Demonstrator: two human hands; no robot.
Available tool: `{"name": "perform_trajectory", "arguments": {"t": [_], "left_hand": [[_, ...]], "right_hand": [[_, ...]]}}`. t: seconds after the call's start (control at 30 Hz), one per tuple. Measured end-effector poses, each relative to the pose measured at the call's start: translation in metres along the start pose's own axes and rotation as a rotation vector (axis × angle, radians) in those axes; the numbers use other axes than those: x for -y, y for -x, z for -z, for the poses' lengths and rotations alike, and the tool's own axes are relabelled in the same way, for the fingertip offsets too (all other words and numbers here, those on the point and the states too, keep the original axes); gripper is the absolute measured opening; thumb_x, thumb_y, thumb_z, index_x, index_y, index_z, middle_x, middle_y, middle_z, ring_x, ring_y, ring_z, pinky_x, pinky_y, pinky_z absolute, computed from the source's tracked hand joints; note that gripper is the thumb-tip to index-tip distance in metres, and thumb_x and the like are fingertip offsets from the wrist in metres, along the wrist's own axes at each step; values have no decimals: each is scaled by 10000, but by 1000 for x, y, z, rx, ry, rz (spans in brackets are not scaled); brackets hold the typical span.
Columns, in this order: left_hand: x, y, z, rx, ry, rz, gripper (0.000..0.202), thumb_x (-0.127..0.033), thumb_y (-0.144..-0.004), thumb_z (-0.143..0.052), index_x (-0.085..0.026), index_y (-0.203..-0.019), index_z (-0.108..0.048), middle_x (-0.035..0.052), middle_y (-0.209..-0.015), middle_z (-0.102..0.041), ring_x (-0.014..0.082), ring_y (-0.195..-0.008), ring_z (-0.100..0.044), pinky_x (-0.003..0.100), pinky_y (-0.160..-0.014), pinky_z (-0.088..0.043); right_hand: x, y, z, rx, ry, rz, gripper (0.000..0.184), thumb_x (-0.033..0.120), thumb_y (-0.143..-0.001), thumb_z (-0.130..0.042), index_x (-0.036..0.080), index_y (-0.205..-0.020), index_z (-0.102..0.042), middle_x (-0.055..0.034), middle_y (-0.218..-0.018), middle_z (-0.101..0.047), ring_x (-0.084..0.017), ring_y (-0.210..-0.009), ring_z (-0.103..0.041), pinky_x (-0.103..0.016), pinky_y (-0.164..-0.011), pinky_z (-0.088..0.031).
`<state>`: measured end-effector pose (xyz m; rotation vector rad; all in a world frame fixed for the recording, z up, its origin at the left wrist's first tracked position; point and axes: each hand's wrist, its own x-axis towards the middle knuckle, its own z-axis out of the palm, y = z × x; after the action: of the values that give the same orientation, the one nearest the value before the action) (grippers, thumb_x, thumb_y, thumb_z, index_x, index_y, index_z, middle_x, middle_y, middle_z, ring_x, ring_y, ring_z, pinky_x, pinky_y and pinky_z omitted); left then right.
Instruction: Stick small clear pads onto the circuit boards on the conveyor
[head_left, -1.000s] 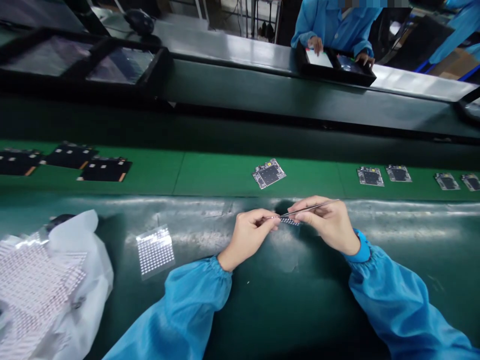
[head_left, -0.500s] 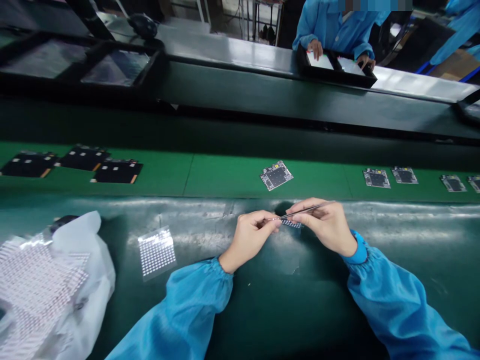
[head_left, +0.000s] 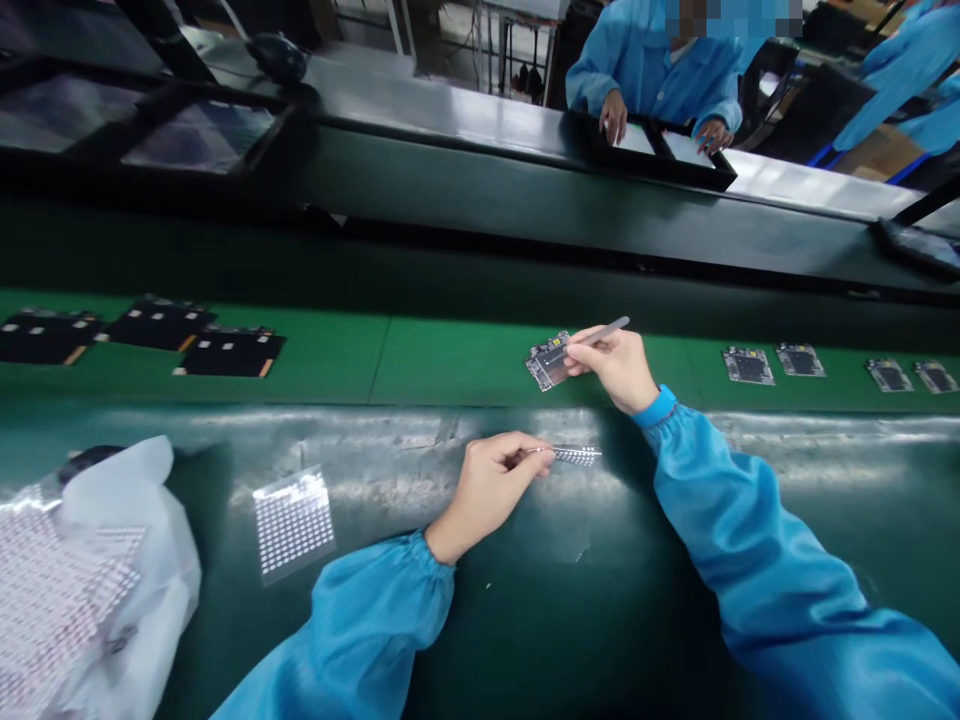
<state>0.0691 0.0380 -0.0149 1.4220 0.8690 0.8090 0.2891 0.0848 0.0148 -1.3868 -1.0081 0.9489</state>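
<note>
Left sleeve (head_left: 375,625) and right sleeve (head_left: 772,560): bright blue. Desk (head_left: 570,620): dark green. Belt (head_left: 465,365): lighter green. Circuit board (head_left: 547,362) at 12 o'clock: silver with black square. Sheet (head_left: 293,523) at 9 o'clock: silver dot grid. Bag (head_left: 131,590): white.

Electronics assembly floor in a factory: a green conveyor belt (head_left: 465,362) carrying spaced rows of circuit boards (head_left: 748,366), a dark green worktop (head_left: 570,610) alongside, sheets of tiny metallic pieces (head_left: 293,522) on it, black trays (head_left: 660,165) across the line, and a co-worker (head_left: 652,70) in a matching blue smock.
</note>
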Motion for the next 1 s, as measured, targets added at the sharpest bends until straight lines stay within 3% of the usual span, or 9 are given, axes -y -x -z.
{"name": "perform_trajectory", "arguments": {"t": [0.2, 0.43, 0.67, 0.8, 1.0], "left_hand": [[0, 0, -1, -1, -6, 2, 115, -236, -809, -722, -143, -765, -774, 44, -617, -740, 160, -549, -691, 231, -530, -543], [1, 0, 0, 1, -13, -6, 107, -230, -809, -723, -145, -779, -780, 43, -618, -740, 151, -542, -682, 223, -520, -524], [1, 0, 0, 7, -27, -11, 119, -240, -818, -717, -149, -768, -776, 39, -609, -735, 148, -533, -667, 224, -515, -515], [1, 0, 1, 8, -30, -1, 116, -236, -820, -715, -150, -779, -781, 42, -620, -740, 156, -550, -677, 231, -529, -526], [0, 0, 1, 7, -26, 8, 111, -233, -813, -720, -151, -776, -785, 41, -620, -745, 153, -549, -682, 224, -535, -531]], "right_hand": [[-19, -29, -13, -63, -25, -84, 341, 276, -636, -870, 165, -840, -620, 1, -611, -690, -169, -521, -696, -257, -483, -609], [-25, -33, -10, -85, 7, -136, 326, 235, -648, -868, 167, -816, -598, 10, -579, -667, -177, -516, -703, -253, -482, -622], [-30, -34, -2, -104, 22, -134, 397, 305, -610, -892, 163, -824, -590, -1, -618, -676, -192, -539, -714, -268, -496, -627], [-29, -27, 3, -73, 69, -68, 392, 345, -627, -863, 174, -850, -589, 7, -638, -667, -187, -552, -707, -280, -509, -619], [-21, -7, 7, -51, 250, 101, 202, 314, -741, -748, 177, -848, -644, -13, -735, -682, -150, -573, -676, -271, -554, -591]]}}
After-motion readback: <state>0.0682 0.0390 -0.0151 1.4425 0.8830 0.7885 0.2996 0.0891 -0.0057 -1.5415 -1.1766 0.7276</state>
